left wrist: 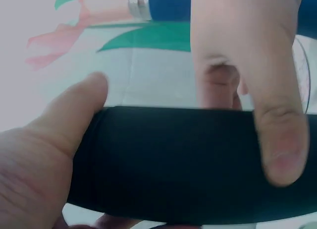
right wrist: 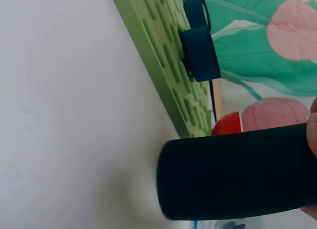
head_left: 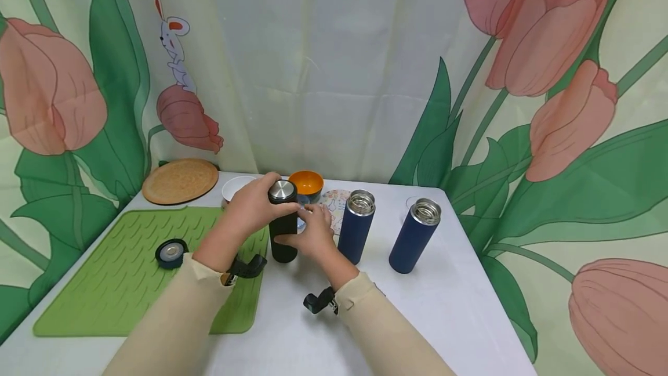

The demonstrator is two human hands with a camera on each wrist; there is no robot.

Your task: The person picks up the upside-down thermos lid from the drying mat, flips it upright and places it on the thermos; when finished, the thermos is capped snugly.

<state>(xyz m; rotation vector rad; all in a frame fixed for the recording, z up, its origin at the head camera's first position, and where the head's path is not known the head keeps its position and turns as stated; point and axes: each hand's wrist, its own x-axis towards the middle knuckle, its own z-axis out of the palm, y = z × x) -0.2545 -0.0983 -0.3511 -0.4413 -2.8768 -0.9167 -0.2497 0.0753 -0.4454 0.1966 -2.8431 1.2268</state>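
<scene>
A black thermos bottle with a silver-topped lid stands nearly upright between both hands. My left hand grips it around the top, at the lid. Lower down, my right hand holds the body, its thumb across the side in the left wrist view. Whether the base touches the table cannot be told. To the right are two dark blue bottles, one close to my right hand and one farther out, both with open steel mouths. A dark round lid lies on the green mat.
Behind the thermos bottle are an orange bowl, a white dish and a patterned round mat. A round tan board lies at the back left of the white table. A tulip-printed curtain hangs behind.
</scene>
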